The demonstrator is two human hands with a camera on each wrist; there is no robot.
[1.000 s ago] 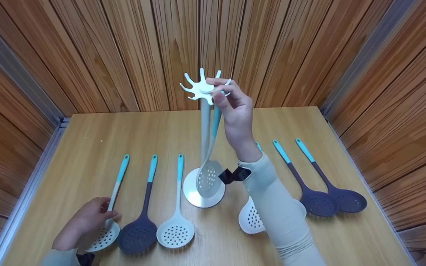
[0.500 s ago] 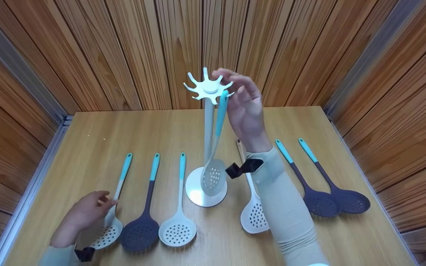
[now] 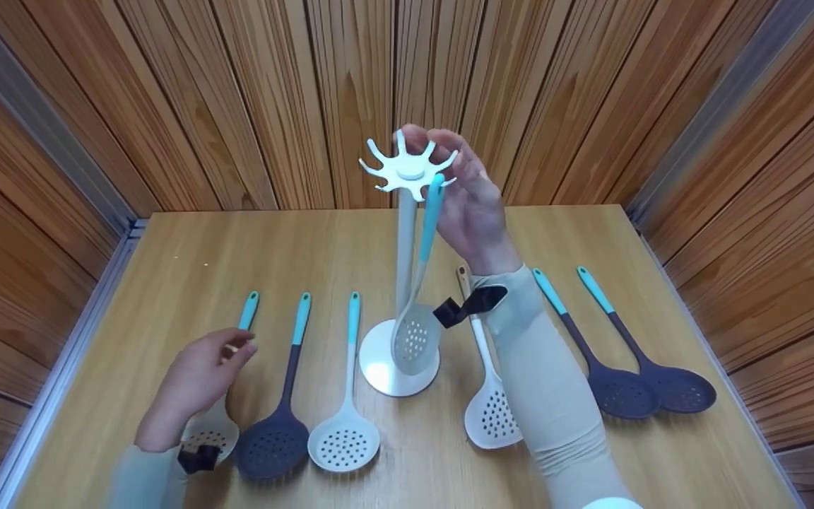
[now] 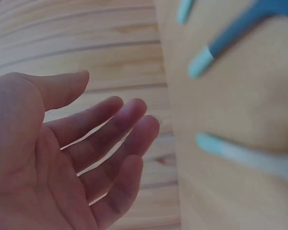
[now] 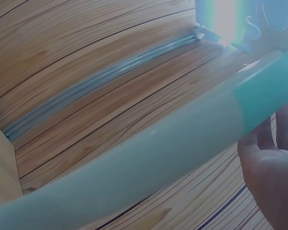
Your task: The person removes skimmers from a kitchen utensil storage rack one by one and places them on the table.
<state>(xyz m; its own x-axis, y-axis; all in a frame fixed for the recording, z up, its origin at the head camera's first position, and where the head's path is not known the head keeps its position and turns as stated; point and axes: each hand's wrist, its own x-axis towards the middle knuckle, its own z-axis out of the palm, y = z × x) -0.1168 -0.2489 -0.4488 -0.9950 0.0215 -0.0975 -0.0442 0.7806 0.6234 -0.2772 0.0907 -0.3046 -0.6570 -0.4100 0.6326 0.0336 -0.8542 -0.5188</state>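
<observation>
A white skimmer [image 3: 415, 343] with a turquoise handle hangs from a hook of the white utensil stand [image 3: 405, 261]. My right hand [image 3: 474, 219] is beside that handle, its loosely bent fingers behind the stand's ring of hooks [image 3: 410, 167]. In the right wrist view the skimmer's shaft [image 5: 158, 153] crosses in front, the hand [image 5: 271, 177] partly cut off at the edge. My left hand [image 3: 195, 371] hovers over another white skimmer [image 3: 220, 423] lying at the far left, covering part of its shaft. The left wrist view shows that palm [image 4: 53, 177] holding nothing, fingers relaxed.
Left of the stand lie a dark skimmer [image 3: 273, 444] and a white skimmer [image 3: 343, 444]. To its right are a white perforated turner [image 3: 495, 417], partly behind my right sleeve, and two dark perforated spoons, one [image 3: 622, 392] overlapping the other [image 3: 686, 392]. Wooden walls [image 3: 336, 106] enclose the table.
My right hand has let go of the hanging skimmer's handle, its fingers shifting behind the hooks. My left hand has risen and moved forward and right from the far-left skimmer's lower shaft.
</observation>
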